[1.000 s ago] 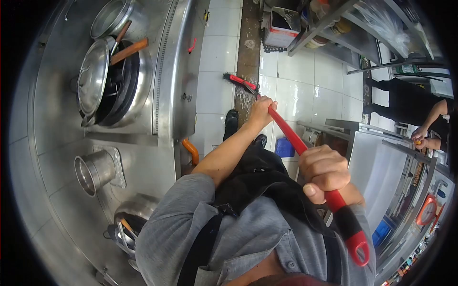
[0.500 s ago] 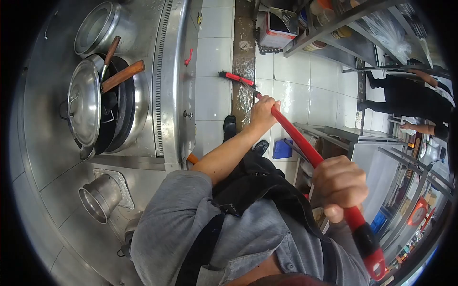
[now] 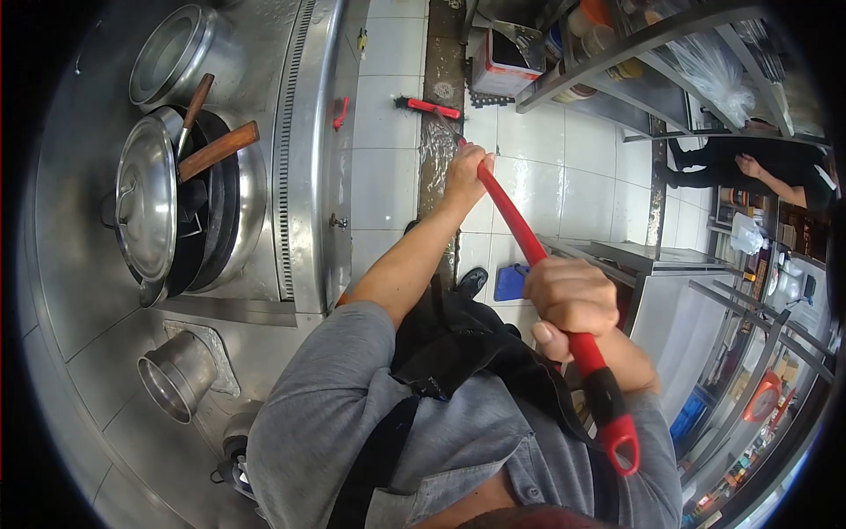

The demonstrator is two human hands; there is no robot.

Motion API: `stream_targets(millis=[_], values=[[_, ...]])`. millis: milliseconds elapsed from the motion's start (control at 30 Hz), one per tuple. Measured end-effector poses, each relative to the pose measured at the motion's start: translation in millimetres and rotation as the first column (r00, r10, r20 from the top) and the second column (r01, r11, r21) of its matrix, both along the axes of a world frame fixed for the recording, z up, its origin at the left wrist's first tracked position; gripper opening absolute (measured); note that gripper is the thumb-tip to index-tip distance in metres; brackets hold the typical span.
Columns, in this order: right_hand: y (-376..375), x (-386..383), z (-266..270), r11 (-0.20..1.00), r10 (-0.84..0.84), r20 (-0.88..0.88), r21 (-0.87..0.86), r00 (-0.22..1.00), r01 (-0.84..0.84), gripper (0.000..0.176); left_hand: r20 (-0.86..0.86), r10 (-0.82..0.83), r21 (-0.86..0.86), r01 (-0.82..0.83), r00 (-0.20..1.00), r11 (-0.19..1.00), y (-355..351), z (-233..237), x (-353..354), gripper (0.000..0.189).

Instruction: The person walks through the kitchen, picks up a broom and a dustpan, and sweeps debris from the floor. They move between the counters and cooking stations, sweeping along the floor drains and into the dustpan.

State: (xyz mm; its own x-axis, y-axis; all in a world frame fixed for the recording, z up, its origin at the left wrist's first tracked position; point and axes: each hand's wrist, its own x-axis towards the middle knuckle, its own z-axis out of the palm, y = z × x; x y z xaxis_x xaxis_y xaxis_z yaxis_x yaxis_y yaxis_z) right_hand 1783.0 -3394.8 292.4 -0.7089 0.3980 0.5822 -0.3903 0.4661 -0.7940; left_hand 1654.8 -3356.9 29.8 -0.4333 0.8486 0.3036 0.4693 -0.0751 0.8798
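A long red handle belongs to a floor broom, which slants across the view. Its red head with dark bristles lies on the wet floor, across the dark channel strip. My left hand is wrapped round the lower part of the handle, my arm stretched forward. Higher up, near the black grip and red hanging loop, my right hand is closed round the handle in a fist. One black shoe shows below my apron; the other is mostly hidden behind my left arm.
To the left runs a steel cooking counter with a lidded wok and pots. A white-and-red square container stands by the steel shelving. A blue object lies near my foot. Another person stands far right.
The broom head has slid forward, away from me. Both hands and the handle have shifted forward and to the left with it. The other person's arm has moved.
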Motion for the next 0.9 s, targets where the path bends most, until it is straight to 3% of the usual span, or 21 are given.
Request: stream_targets(millis=[167, 200, 400, 500, 567, 633, 700, 733, 767, 833, 900], values=[[-8, 26, 41, 0.998, -0.023, 0.043, -0.061, 0.999, 0.025, 0.021, 0.012, -0.009, 0.013, 0.009, 1.0, 1.0, -9, 24, 22, 0.021], [-14, 24, 41, 0.988, -0.114, 0.017, -0.104, 0.993, 0.115, 0.019, -0.002, 0.01, -0.02, -0.01, 1.0, 1.0, -9, 17, 25, 0.021], [-10, 27, -26, 0.957, -0.276, 0.097, -0.06, 0.956, 0.283, 0.025, -0.012, 0.004, -0.076, -0.005, 1.0, 0.997, 15, -31, 13, 0.019], [-6, 37, -13, 0.934, -0.346, 0.04, -0.082, 0.937, 0.348, 0.024, -0.084, 0.001, 0.01, 0.0, 0.996, 1.0, 19, -23, 25, 0.018], [-1, 53, 6, 0.924, -0.381, -0.129, -0.072, 0.915, 0.375, 0.029, -0.067, -0.003, -0.051, -0.001, 0.998, 0.999, 11, 11, 45, 0.018], [-4, 75, 35, 0.872, -0.49, -0.165, -0.102, 0.856, 0.479, 0.023, -0.012, -0.04, -0.089, 0.039, 0.999, 0.995, 5, 41, 71, 0.016], [6, 121, 62, 0.876, -0.481, -0.196, -0.065, 0.855, 0.478, 0.022, 0.058, -0.175, -0.013, 0.176, 0.983, 0.984, 2, 56, 98, 0.014], [8, 134, 80, 0.87, -0.492, -0.266, -0.156, 0.829, 0.467, 0.02, 0.084, -0.232, 0.031, 0.23, 0.969, 0.973, -2, 72, 111, 0.017], [12, 153, 98, 0.885, -0.464, -0.309, -0.138, 0.83, 0.444, 0.022, 0.11, -0.291, 0.076, 0.284, 0.95, 0.956, -7, 86, 124, 0.02], [9, 195, 128, 0.892, -0.453, -0.361, -0.192, 0.816, 0.41, 0.023, 0.091, -0.396, 0.084, 0.389, 0.914, 0.918, -14, 92, 149, 0.024], [7, 239, 145, 0.922, -0.379, -0.336, -0.219, 0.862, 0.32, 0.028, 0.133, -0.534, 0.198, 0.506, 0.835, 0.84, -20, 91, 177, 0.033]])
